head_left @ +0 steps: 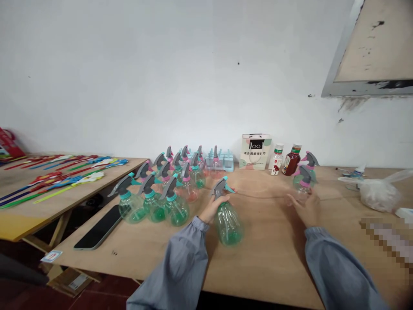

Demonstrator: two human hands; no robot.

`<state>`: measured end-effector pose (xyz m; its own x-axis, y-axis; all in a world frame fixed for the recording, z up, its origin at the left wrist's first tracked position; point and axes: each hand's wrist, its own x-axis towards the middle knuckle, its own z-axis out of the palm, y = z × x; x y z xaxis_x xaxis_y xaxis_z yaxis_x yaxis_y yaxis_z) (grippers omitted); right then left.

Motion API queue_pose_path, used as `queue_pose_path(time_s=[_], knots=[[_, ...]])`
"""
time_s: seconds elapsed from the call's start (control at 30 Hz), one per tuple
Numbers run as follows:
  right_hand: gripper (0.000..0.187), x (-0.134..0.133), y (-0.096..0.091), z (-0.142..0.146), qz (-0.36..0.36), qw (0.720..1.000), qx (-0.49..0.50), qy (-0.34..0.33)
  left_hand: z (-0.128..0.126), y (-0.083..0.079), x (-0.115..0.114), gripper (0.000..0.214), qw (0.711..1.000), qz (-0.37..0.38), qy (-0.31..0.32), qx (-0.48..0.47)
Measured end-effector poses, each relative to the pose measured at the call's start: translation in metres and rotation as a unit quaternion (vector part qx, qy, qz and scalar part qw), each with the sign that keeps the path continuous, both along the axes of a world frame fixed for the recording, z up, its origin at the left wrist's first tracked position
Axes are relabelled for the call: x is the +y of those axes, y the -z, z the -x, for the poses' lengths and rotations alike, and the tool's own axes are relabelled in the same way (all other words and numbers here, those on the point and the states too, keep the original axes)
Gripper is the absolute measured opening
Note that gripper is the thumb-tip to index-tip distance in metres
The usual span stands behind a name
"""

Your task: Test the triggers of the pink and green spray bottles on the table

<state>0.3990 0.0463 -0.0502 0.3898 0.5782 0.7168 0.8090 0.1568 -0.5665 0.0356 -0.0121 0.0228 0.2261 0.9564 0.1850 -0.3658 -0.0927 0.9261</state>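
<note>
My left hand is closed round the neck of a spray bottle with a clear green body and a grey and turquoise trigger head. The bottle tilts a little, its base toward me. On the right, my right hand has its thumb and fingers around a clear pink spray bottle with a grey and pink head; this spot is slightly blurred. Just behind it, another spray bottle is partly hidden. Left of my left hand stand several spray bottles in rows, green and pink ones mixed.
A black phone lies at the table's left edge. Along the wall are light blue plastic racks, a paper bag and two drink bottles. A plastic bag lies right. Colourful flower-topped sticks cover the neighbouring table.
</note>
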Motion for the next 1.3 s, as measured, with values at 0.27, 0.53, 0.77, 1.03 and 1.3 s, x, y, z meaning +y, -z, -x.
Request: queue_pose_path(time_s=[0.27, 0.53, 0.77, 1.03, 1.3], knots=[[0.101, -0.032, 0.017, 0.079, 0.009, 0.99, -0.014, -0.143, 0.002, 0.01, 0.008, 0.034, 1.0, -0.002, -0.021, -0.012], [0.098, -0.039, 0.021, 0.087, 0.02, 0.985, 0.016, -0.17, 0.007, 0.004, 0.005, 0.041, 0.995, -0.068, 0.055, 0.047], [0.098, -0.039, 0.021, 0.088, 0.026, 0.982, 0.03, -0.185, -0.003, 0.01, 0.004, 0.032, 0.998, -0.001, -0.062, 0.005], [0.097, -0.039, 0.021, 0.086, 0.034, 0.98, 0.024, -0.197, 0.001, 0.006, 0.001, 0.05, 0.999, -0.027, 0.005, 0.045], [0.096, -0.04, 0.021, 0.086, 0.03, 0.98, 0.016, -0.196, -0.011, 0.01, 0.0, 0.035, 1.0, -0.023, -0.019, -0.006]])
